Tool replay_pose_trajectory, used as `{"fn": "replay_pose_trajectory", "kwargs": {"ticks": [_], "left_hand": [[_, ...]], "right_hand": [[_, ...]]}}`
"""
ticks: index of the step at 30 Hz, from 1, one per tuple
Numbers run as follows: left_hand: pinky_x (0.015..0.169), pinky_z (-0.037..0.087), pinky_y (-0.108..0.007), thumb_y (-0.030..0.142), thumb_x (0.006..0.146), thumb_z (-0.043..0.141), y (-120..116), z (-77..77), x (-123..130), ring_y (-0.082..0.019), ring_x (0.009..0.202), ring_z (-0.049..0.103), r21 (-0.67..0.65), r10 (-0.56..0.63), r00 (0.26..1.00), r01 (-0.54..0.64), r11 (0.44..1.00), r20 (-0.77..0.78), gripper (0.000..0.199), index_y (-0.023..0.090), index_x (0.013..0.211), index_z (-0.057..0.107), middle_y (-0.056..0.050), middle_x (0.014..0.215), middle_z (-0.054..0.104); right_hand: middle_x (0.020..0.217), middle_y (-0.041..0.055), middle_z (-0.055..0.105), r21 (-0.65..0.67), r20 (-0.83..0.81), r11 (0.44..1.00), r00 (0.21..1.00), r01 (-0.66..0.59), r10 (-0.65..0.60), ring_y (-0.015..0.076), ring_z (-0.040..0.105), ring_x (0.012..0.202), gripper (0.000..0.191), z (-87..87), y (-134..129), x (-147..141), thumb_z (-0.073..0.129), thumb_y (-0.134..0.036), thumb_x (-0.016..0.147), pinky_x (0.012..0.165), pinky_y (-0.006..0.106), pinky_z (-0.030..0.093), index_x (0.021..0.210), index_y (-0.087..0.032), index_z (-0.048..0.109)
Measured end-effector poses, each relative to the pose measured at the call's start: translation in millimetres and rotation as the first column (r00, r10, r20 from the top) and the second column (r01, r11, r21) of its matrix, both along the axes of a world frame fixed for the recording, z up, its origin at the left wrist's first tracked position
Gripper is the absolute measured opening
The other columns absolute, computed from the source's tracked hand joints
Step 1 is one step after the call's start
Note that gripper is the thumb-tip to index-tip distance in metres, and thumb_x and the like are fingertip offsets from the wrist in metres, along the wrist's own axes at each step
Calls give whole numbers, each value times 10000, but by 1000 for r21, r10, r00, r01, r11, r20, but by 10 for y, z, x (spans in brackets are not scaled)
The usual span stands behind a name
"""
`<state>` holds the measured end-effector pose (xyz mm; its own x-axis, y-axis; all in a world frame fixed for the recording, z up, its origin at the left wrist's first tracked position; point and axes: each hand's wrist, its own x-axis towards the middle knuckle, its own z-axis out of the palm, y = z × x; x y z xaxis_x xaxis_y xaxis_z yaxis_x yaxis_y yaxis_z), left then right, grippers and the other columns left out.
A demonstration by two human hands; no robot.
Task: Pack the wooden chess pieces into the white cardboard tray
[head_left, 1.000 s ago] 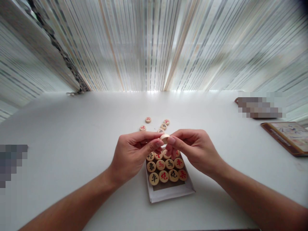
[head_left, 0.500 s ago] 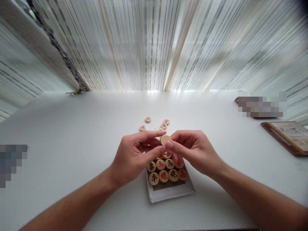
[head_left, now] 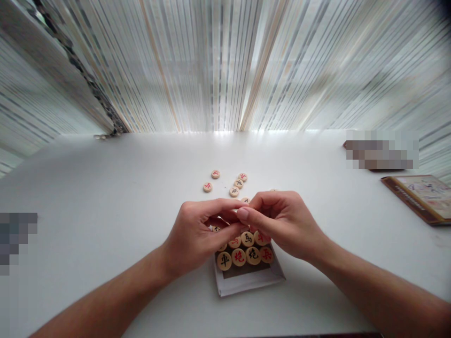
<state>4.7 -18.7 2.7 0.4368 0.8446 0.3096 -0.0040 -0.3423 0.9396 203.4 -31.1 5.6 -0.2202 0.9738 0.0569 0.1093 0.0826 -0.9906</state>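
Above a shallow white box [head_left: 252, 284], my left hand [head_left: 204, 230] and my right hand [head_left: 282, 220] meet at the fingertips. Between those fingers is a round wooden Chinese chess piece, now hidden; half a second ago its blank face showed there. Both hands are closed in a pinch around it. Rows of chess pieces [head_left: 253, 256] with black or red characters lie face up in the box's near part. My hands cover the box's far part.
Loose chess pieces lie beyond my hands: two red ones [head_left: 215, 174] at left, and a short line with a black one [head_left: 234, 191] nearer the middle. A brown printed box [head_left: 419, 199] sits at the table's right. A striped string curtain [head_left: 211, 65] hangs behind the white table [head_left: 105, 188].
The held piece has turned or dropped out of sight behind the fingers. My right fingertips shifted slightly left, closer to the left hand's. More of the loose pieces show beyond the hands.
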Motion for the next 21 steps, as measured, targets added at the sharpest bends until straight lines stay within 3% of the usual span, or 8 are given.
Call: {"fn": "replay_pose_trajectory", "kwargs": {"ticks": [7,13,21], "left_hand": [[650,693,-205,104,825,871,19,-7,-8,-183,707,828,-30,30,1000,-30,999,8,252,129,1072,827,-62,819,853],[663,678,-159,106,825,880,26,3,-14,-146,693,820,-22,65,998,-64,998,17,253,134,1071,829,-42,824,856],[673,683,-162,82,856,840,-20,-4,-8,-148,716,829,124,104,994,-99,987,-34,219,118,1071,823,-48,864,864]], "right_hand": [[510,-13,583,-127,-120,990,991,-66,51,86,488,425,462,30,4,6,816,-537,879,411,201,355,641,-165,682],[630,6,677,-181,-241,972,965,-153,107,79,515,474,304,26,4,17,888,-416,827,438,191,390,815,-156,730],[585,-32,612,-163,-294,968,946,-189,135,69,496,492,337,30,-2,-27,957,-358,781,440,179,373,754,-154,691]]}}
